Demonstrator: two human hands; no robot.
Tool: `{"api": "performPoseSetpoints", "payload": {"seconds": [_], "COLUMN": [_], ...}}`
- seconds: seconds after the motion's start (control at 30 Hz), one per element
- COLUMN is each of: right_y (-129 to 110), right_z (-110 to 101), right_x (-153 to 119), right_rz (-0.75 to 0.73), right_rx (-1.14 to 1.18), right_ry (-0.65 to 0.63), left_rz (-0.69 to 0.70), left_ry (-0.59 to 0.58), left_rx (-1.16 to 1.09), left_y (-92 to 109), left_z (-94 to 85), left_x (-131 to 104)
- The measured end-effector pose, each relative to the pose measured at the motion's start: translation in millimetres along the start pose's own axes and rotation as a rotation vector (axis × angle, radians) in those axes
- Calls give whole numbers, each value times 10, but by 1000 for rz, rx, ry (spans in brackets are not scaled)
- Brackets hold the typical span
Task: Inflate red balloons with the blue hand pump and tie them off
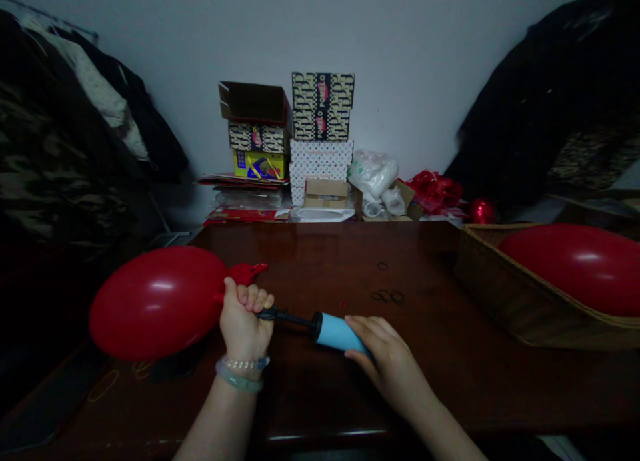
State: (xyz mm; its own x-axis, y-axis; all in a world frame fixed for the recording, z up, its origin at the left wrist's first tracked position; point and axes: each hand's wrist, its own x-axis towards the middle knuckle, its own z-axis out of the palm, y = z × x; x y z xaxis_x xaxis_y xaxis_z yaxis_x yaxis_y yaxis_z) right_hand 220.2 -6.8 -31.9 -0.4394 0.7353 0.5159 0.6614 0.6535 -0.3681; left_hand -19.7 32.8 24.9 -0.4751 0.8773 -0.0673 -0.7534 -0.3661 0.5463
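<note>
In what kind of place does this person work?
Probably a storage or back room used for work: patterned cardboard boxes are stacked by the plain pale wall, dark coats hang at the side, and a brown wicker basket stands on the glossy wooden table.

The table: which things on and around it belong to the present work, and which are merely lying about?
Seemingly in the work:
blue pump, held by left hand and right hand
inflated balloon

Seemingly lying about:
black bands
stacked boxes
hanging clothes
</note>
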Motion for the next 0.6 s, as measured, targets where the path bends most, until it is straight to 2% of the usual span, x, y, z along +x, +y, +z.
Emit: {"api": "performPoseSetpoints", "payload": {"seconds": [0.37,0.6], "right_y": [-112,-264], "right_z": [42,97], "right_x": [-6,7], "right_rz": [-1,27], "right_rx": [-80,-66], "right_ry": [33,27], "left_rz": [-49,-105], "left_ry": [-27,-50], "left_rx": [-11,10], "left_y": [-68,-211], "left_z": [28,10], "left_x": [-82,-185]}}
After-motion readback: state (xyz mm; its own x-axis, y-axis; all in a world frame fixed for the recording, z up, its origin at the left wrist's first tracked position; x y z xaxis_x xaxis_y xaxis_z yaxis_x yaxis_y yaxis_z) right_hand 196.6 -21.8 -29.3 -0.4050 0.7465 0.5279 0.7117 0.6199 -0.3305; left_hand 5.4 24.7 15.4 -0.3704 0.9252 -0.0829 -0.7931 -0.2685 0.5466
